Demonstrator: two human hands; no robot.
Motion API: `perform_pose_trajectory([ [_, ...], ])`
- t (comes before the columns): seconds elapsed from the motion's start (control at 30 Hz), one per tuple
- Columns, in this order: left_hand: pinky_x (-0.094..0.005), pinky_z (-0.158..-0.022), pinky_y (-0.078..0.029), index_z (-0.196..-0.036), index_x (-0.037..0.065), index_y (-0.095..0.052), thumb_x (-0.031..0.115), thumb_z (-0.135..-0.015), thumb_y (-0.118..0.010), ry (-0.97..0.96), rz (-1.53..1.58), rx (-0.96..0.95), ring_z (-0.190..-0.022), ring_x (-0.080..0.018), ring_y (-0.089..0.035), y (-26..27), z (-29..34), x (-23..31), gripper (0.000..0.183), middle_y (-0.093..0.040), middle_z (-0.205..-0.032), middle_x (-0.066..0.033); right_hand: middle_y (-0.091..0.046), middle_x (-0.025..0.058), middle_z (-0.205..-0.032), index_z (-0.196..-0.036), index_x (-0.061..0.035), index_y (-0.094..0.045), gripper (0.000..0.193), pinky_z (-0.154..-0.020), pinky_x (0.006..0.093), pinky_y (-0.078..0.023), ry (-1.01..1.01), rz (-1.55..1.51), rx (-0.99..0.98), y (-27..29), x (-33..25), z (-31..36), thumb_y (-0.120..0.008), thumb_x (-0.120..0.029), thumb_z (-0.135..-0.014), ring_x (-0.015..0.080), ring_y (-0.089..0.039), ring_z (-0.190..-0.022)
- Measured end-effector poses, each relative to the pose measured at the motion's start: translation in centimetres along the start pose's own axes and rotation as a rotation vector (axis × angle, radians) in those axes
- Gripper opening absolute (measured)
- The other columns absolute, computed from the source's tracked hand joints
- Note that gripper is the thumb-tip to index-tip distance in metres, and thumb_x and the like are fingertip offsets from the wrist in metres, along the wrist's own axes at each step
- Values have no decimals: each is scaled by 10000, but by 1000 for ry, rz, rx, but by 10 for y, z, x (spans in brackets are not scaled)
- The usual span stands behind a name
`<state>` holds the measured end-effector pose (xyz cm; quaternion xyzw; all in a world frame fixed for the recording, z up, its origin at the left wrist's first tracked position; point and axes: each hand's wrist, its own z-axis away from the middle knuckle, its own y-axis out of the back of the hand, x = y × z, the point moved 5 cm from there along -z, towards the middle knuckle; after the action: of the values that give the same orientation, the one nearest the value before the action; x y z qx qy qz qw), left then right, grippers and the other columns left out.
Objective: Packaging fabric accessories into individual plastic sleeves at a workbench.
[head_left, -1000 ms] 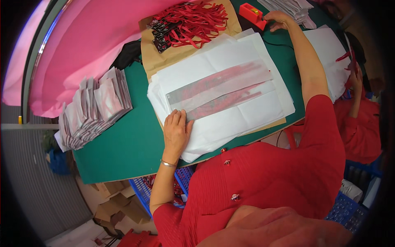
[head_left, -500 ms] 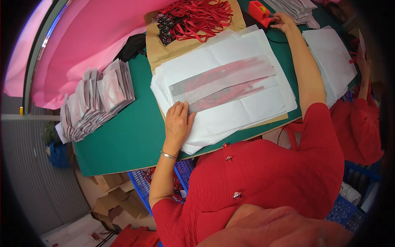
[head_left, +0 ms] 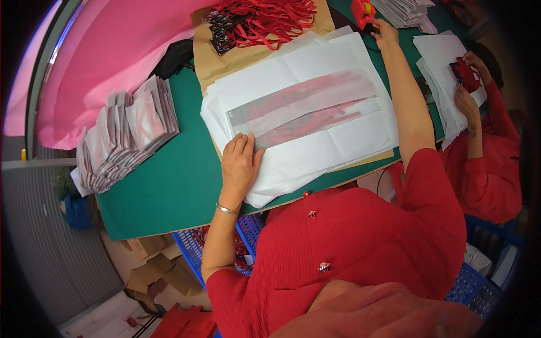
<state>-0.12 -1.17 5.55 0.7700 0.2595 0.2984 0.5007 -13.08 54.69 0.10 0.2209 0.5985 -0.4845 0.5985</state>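
My left hand point(head_left: 239, 163) lies with its fingers stretched over the lower left end of a folded strip of thin white paper point(head_left: 301, 107), through which something red and grey shows. Under that strip is a pile of large white paper sheets point(head_left: 338, 141). My right arm reaches to the far right of the table. There my right hand point(head_left: 385, 35) has its fingertips drawn together at the near end of a red tape dispenser point(head_left: 362, 12) with a yellow core. What these fingers hold, if anything, is too small to make out.
Red straps with black tags point(head_left: 265, 22) lie on brown paper point(head_left: 208, 67) at the back. Folded paper packets point(head_left: 127, 132) stand stacked at left, more packets point(head_left: 403, 11) at far right. A co-worker's hands point(head_left: 470, 104) hold a red strap bundle over white sheets. Blue baskets point(head_left: 189, 248) stand below.
My right hand has drawn slightly nearer at the dispenser, its fingers closer together. My left hand stays on the strip. The co-worker's hands now hold a red bundle over the sheets.
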Motion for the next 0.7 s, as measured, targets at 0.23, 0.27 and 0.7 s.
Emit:
perform_pose_trajectory([
  [0.23, -384, -984, -446, -1187, -42, -620, 203, -875, -660, 15, 4, -21, -1121, -323, -582, 2, 0, 0, 399, -633, -1128, -145, -660, 104, -773, -882, 7, -691, 120, -735, 346, -490, 2, 94, 110, 15, 29, 9, -690, -1, -762, 181, -617, -766],
  [0.27, -386, -990, -443, -1189, -41, -619, 202, -875, -660, 18, 5, -24, -1123, -322, -582, 2, -1, 0, 399, -633, -1129, -143, -666, 103, -777, -880, 11, -692, 119, -736, 330, -486, 8, 136, 118, 19, 33, 9, -689, -1, -762, 176, -616, -768],
  [0.7, -466, -1061, -359, -1119, 38, -638, 198, -867, -649, 34, 120, -13, -1116, -291, -565, 0, 8, -22, 299, -610, -1106, -92, -691, 87, -995, -1204, 20, -637, 316, -908, 300, -451, -287, 66, -667, -28, -24, 247, -542, -125, -940, 154, -581, -984],
])
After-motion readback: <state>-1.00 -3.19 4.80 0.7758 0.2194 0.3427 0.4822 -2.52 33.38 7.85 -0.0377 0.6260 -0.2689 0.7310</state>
